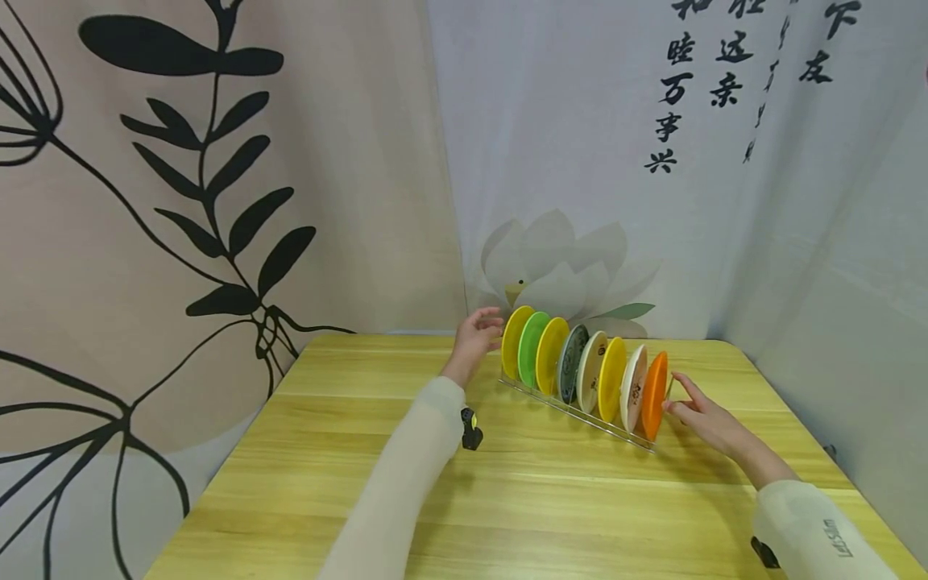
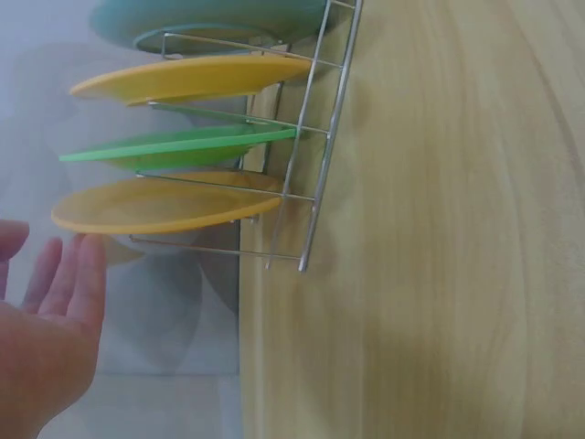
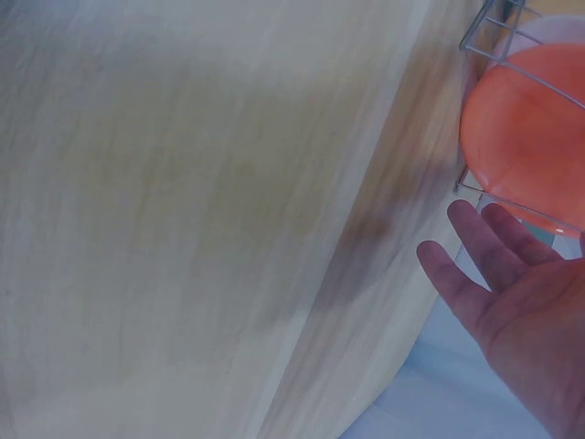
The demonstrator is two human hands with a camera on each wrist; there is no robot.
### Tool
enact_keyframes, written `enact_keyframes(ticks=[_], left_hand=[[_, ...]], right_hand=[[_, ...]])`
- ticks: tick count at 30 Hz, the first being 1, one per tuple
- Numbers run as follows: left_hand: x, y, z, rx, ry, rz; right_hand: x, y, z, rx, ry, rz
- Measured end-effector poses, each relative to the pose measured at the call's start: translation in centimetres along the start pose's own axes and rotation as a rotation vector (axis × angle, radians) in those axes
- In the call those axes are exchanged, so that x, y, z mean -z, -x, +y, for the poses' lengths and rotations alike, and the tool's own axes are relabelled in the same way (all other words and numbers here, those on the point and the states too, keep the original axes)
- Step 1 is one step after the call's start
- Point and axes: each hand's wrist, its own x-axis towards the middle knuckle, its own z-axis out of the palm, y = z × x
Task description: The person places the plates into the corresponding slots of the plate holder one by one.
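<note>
A wire dish rack (image 1: 580, 415) stands on the table, holding a row of upright plates. From left to right come a yellow plate (image 1: 513, 342), a green plate (image 1: 532, 348), another yellow one, a dark patterned plate (image 1: 572, 364), a cream patterned plate (image 1: 591, 372), a third yellow one, a white patterned plate (image 1: 634, 388) and an orange plate (image 1: 654, 395). My left hand (image 1: 478, 342) is beside the leftmost yellow plate, fingers extended; contact is unclear. At the rack's right end, my right hand (image 1: 699, 415) has loosely spread fingers near the end wire and orange plate (image 3: 530, 137).
The wooden table (image 1: 580, 499) carries the rack towards its back edge. Behind it hangs a pale curtain (image 1: 565, 121) with printed leaves, a flower and characters. Another stretch of cloth (image 1: 841, 266) borders the table's right side.
</note>
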Motion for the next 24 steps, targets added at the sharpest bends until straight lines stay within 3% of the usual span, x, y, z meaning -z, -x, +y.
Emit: enact_keyframes(ticks=[7,12,20,24], left_hand=[[0.2,0.6,-0.4,0.014,-0.019,0.054],[-0.3,2.2,-0.8,-0.009,-0.119,0.071],[-3.3,6.6,-2.4,0.057,-0.222,0.015],[-5.3,8.3,-3.3,0.069,-0.282,0.027]], right_hand=[[0.0,0.3,-0.1,-0.006,0.018,0.014],[0.0,0.5,-0.2,-0.007,0.025,0.009],[-0.1,0.5,-0.6,-0.008,0.039,0.018],[-0.4,0.4,-0.7,0.011,0.034,0.035]])
